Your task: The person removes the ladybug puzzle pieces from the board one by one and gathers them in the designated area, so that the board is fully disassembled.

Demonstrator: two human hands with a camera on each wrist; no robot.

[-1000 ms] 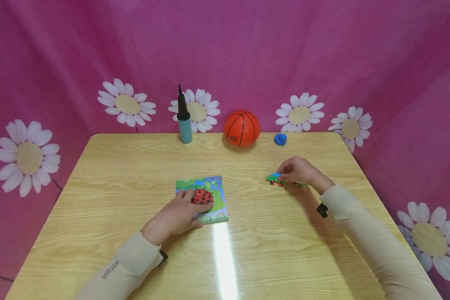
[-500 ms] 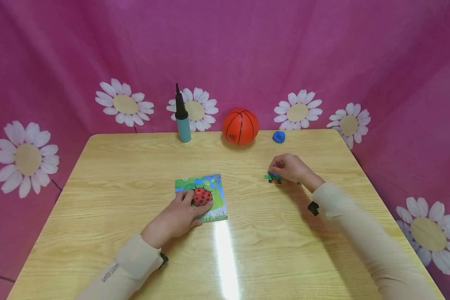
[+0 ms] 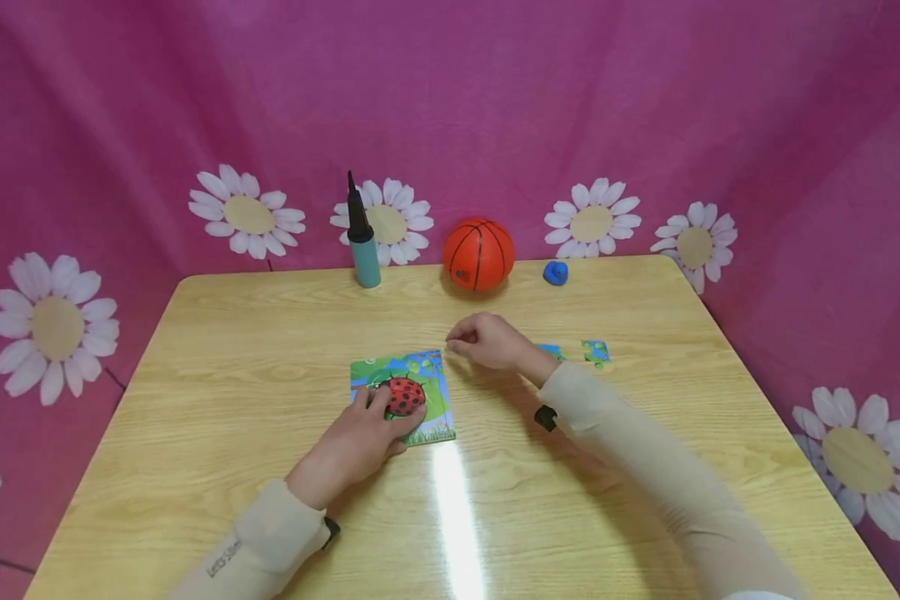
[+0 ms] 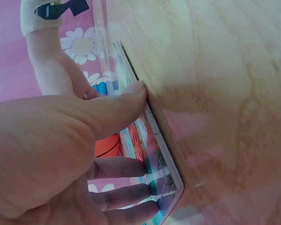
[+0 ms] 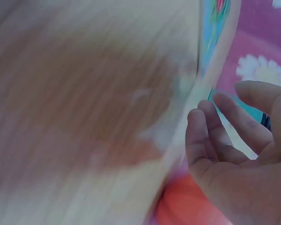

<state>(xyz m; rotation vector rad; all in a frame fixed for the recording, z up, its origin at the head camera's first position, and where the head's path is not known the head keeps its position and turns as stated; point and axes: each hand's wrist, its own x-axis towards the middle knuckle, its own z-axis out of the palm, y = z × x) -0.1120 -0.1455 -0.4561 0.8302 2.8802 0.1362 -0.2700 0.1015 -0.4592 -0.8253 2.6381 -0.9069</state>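
A square jigsaw puzzle (image 3: 437, 387) with a ladybug picture lies flat on the wooden table. My left hand (image 3: 356, 437) rests on its lower left part; in the left wrist view the thumb (image 4: 126, 101) lies at the board's edge and the other fingers stretch across the picture. Just beyond the puzzle's far right corner is my right hand (image 3: 487, 340), fingers loosely bent. The right wrist view shows a gap between its thumb (image 5: 260, 93) and fingers, with nothing in it. Two loose puzzle pieces lie to the right, one (image 3: 550, 350) partly behind the right wrist, the other (image 3: 596, 352) in full sight.
Along the table's back edge stand a teal hand pump (image 3: 366, 262) with a black nozzle, an orange toy basketball (image 3: 479, 255) and a small blue rubber duck (image 3: 556, 272). A pink curtain (image 3: 450, 100) with daisies hangs behind and at both sides.
My right hand has let go of the puzzle pieces at the right and moved left to the puzzle's far corner. Two pieces now show on the table. The left hand has stayed on the puzzle.
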